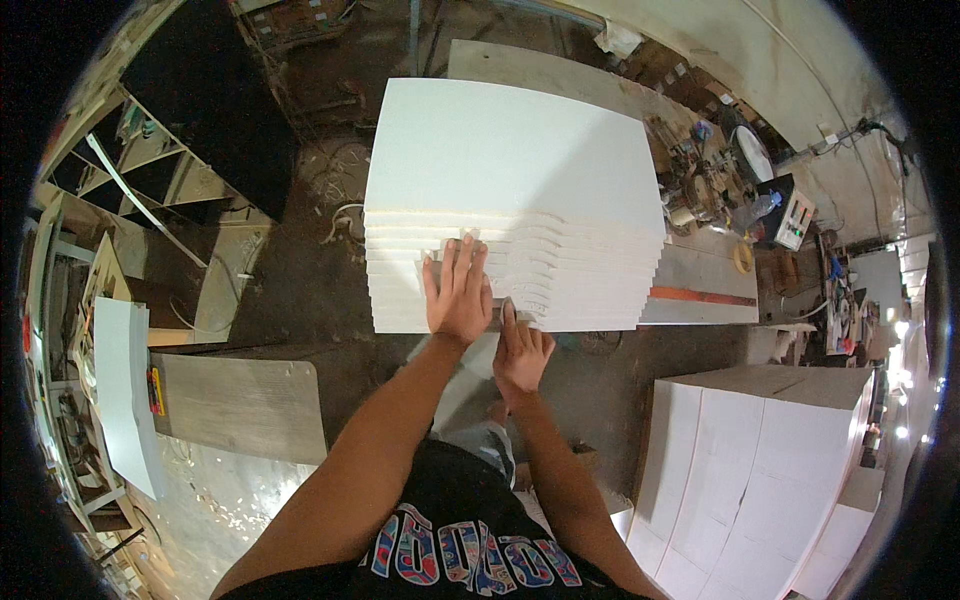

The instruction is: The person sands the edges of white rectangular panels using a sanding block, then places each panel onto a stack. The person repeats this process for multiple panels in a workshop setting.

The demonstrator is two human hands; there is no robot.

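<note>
White boards (505,150) lie in a stack in front of me, their near edges fanned back in steps. My left hand (460,295) rests on these steps, fingers stretched out and slightly spread. Beside its wrist, at the nearest edge of the stack, is my right hand (522,352), with its fingers curled and the index finger pointing forward. A small greyish piece shows at its fingertips; its kind is too hidden to tell. Right of the hands, the stepped edges look rough and curled.
At lower right stands a tall pile of white blocks or boards (735,480). A bench (700,270) under the stack carries tools, a roll of tape (743,257) and a control box (795,218). To the left are a grey panel (240,400) and a white board (122,385).
</note>
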